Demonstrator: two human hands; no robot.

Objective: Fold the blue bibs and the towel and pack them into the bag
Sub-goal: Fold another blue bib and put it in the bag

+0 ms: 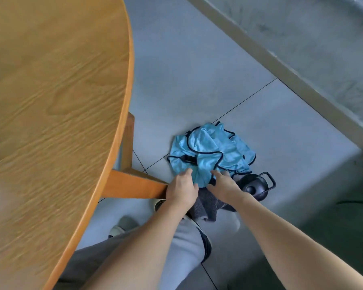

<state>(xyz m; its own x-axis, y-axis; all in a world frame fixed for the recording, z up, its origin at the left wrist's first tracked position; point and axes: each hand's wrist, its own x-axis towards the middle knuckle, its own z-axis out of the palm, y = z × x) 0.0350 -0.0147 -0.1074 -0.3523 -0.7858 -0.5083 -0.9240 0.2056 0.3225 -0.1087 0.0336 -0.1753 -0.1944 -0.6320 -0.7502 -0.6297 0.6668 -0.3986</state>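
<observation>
A crumpled heap of light blue bibs (210, 151) with dark trim lies on the grey floor tiles, right of the table. Below it, between my hands, hangs a dark grey towel (205, 208). My left hand (181, 190) grips the near edge of the blue fabric, fingers curled into it. My right hand (223, 185) presses on the fabric with its fingers spread and fairly straight, thumb pointing left. The bag does not show anywhere in this view.
A round wooden table (50, 122) fills the left, its wooden leg brace (134, 185) just left of my left hand. A black bottle with a loop handle (256, 185) lies right of my right hand. A concrete wall (302, 49) runs along the top right.
</observation>
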